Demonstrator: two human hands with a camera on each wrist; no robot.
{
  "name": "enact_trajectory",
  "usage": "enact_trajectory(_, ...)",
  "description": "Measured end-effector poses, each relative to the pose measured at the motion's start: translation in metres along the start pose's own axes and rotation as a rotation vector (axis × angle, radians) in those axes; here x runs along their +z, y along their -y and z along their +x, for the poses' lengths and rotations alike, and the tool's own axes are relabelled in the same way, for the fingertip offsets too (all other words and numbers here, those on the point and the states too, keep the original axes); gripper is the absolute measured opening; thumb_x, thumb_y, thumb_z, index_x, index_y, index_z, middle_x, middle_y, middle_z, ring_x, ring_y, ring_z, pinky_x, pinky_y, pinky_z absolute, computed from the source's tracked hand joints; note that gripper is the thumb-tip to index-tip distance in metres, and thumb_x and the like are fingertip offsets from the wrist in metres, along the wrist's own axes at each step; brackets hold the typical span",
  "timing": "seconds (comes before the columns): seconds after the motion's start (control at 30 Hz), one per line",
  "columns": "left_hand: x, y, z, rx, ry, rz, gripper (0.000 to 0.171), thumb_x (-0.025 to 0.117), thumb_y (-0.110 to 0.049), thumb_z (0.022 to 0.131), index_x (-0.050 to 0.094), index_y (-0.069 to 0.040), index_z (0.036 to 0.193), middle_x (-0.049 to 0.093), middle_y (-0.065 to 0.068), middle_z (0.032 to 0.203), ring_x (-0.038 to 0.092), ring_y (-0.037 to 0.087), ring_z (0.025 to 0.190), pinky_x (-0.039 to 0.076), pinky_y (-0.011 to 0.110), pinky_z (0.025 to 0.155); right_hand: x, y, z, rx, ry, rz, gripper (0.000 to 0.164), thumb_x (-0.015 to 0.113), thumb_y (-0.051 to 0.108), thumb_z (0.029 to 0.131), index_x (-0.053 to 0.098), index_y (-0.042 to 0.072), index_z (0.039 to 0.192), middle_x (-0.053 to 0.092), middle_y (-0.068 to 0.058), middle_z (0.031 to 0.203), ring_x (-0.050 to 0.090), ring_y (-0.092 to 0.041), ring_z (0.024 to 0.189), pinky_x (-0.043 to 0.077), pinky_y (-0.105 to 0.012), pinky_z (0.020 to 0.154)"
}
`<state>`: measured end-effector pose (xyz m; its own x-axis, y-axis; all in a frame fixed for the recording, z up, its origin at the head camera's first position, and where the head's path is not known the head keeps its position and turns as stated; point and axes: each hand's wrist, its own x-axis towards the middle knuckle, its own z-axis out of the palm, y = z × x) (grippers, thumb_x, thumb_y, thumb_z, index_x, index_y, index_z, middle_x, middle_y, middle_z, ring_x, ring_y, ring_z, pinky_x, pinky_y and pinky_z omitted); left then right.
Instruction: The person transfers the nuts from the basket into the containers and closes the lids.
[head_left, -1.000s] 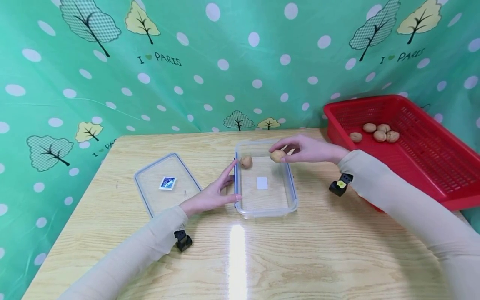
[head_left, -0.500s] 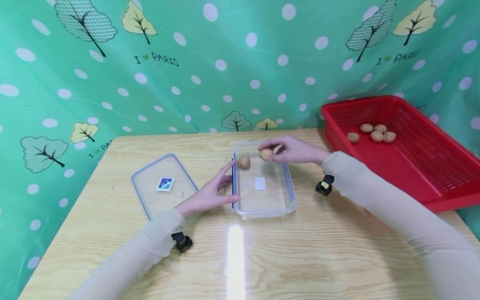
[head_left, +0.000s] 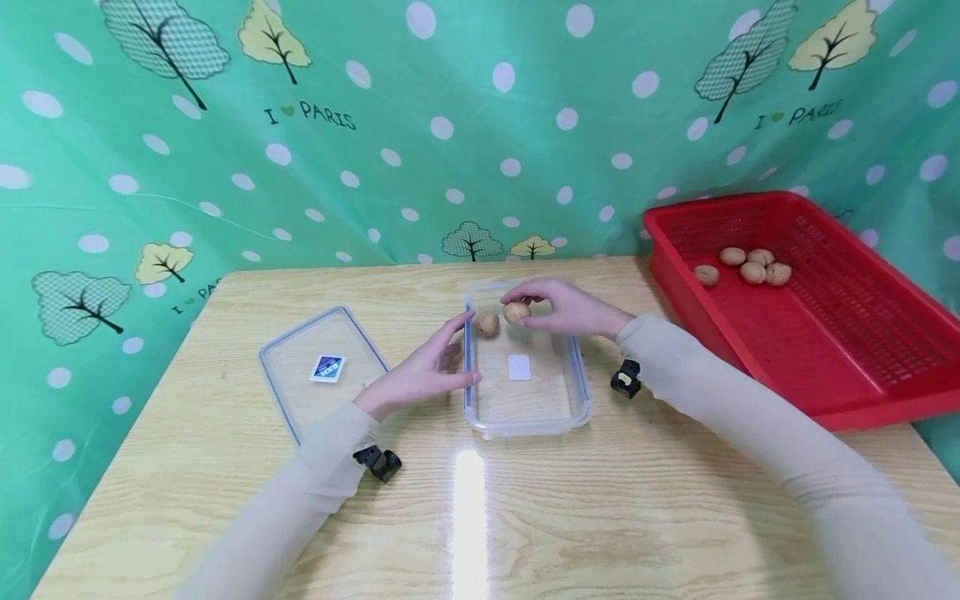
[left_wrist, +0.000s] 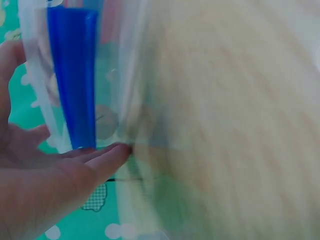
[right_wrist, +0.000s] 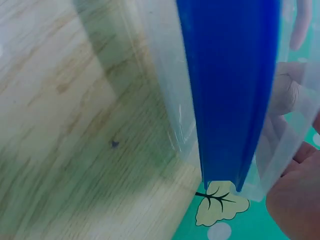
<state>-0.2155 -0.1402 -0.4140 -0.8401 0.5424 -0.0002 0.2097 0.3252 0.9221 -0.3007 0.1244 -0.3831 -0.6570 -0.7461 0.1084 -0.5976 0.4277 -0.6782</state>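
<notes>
My right hand [head_left: 562, 307] pinches a walnut [head_left: 516, 312] over the far part of a clear plastic food container [head_left: 491, 432]. Another walnut [head_left: 487, 324] sits inside at the far left corner. My left hand [head_left: 423, 371] is at the container's left side, thumb and fingers spread along the rim. From the left wrist, the fingers [left_wrist: 107, 162] look straight and lie by the blue side clip [left_wrist: 75, 80]. In the right wrist view, the other blue clip [right_wrist: 227, 95] stands in front of part of the right hand [right_wrist: 300, 190]; the held walnut shows only through clear plastic.
A red basket [head_left: 720, 325] at the right holds several walnuts [head_left: 753, 272]. The clear lid [head_left: 281, 387] with a blue edge lies on the wooden table [head_left: 600, 508] to the left. A green printed curtain [head_left: 375, 192] hangs behind.
My right hand has carried the walnut leftward across the container, close to the walnut lying inside. My left hand has stayed at the left rim, its wrist turning slightly.
</notes>
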Motion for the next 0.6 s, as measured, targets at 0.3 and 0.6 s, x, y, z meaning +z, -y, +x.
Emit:
enact_trajectory(0.3,-0.001,-0.004,0.001,-0.056,0.049,-0.088,0.097,0.070,-0.008,0.087,0.003,-0.022,0.156,-0.001,0.009,0.161,0.024,0.046,0.137,0.027,0.053,0.110,0.011,0.003,0.006,0.067,-0.029,-0.198,0.042,0.070,0.012,0.088,0.059,0.000,0.126,0.063,-0.013,0.121,0.058,-0.025,0.108,0.046,-0.041,0.096)
enact_trajectory(0.6,-0.001,-0.002,0.000,-0.102,0.025,-0.201,0.093,0.069,-0.008,0.088,0.008,-0.028,0.156,-0.001,0.006,0.161,0.030,0.045,0.135,0.037,0.056,0.102,0.025,0.002,0.011,0.105,-0.072,-0.486,0.030,0.074,0.025,0.085,0.064,0.010,0.110,0.067,-0.004,0.100,0.059,-0.021,0.082,0.047,-0.042,0.086)
